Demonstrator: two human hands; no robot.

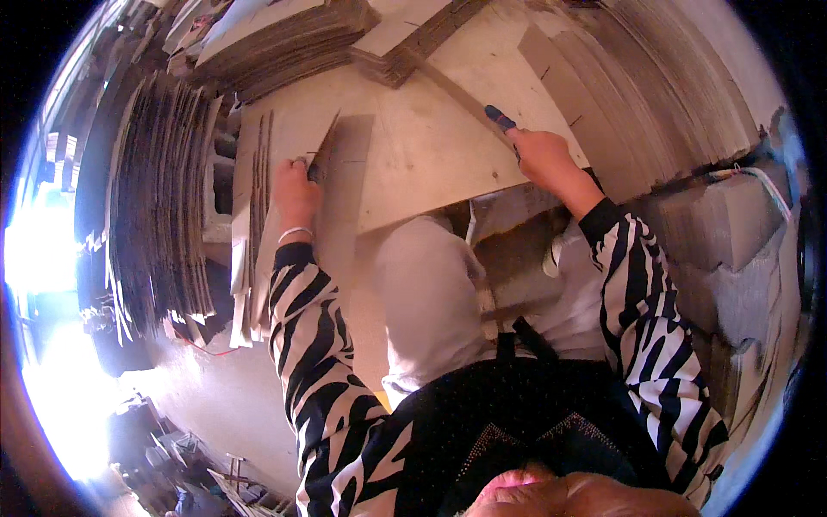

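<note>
My left hand (297, 188) is closed on the edge of an upright brown cardboard sheet (346, 185), at the left end of the pale board. More thin cardboard sheets (261, 164) stand on edge just left of that hand. Over the right part of the board, my right hand (548, 161) grips the near end of a long, narrow cardboard strip (457, 91). The strip slants away toward the far middle. A dark cover sits on one outstretched finger of this hand; its other fingers curl under and are partly hidden.
The pale board (422, 164) lies across my knees' far side. Flat cardboard stacks (289, 52) lie at its far edge, with a smaller pile (405, 43) beside them. A tall stack (164, 198) stands left. Fanned cardboard (637, 103) fills the right.
</note>
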